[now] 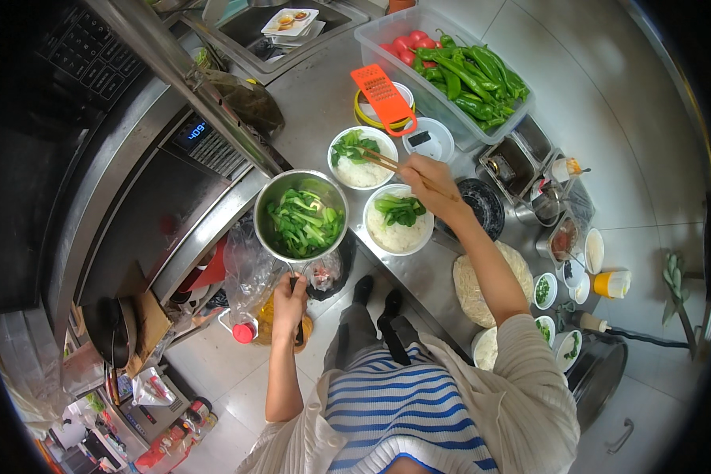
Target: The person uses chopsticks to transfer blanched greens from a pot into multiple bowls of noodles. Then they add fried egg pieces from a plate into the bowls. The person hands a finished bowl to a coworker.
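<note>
My left hand (290, 304) is closed round the handle of a steel saucepan (264, 231), held off the counter's edge. Cooked leafy greens (300, 223) fill the pan. With my right hand (429, 186) I grip wooden chopsticks (381, 160); their tips reach the greens (349, 147) on the farther white bowl of rice (360, 174). Nearer to me stands a second white bowl of rice (389, 236), with a small heap of greens (400, 210) at its far side. My right wrist passes above that bowl's right edge.
An orange grater (381, 93) rests on yellow-rimmed containers behind the bowls. Beyond is a clear plastic tub (460, 136) of green peppers and tomatoes. Condiment containers (565, 237) and a large plastic-wrapped bundle (490, 284) stand at right. A sink (245, 28) holds dishes at far left.
</note>
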`<action>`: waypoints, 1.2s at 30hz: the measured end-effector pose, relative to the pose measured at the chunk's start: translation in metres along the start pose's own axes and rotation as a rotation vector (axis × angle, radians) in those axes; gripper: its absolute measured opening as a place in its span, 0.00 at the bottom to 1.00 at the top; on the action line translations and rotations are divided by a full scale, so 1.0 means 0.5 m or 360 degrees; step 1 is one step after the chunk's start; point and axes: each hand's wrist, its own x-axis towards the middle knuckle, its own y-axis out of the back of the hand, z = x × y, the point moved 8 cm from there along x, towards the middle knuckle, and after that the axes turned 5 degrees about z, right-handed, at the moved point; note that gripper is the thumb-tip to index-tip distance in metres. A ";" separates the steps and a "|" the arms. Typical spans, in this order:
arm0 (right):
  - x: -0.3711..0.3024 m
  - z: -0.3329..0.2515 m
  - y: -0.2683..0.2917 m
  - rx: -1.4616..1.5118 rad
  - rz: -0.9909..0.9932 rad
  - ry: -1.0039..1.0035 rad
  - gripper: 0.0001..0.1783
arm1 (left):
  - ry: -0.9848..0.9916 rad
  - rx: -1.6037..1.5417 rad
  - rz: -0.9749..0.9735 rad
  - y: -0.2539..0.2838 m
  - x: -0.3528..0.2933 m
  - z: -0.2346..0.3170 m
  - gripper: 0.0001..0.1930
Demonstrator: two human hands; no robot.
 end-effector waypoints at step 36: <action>-0.194 -0.197 0.032 0.0279 0.0036 0.0141 0.34 | -0.0154 0.0183 -0.0333 -0.113 -0.068 0.043 0.06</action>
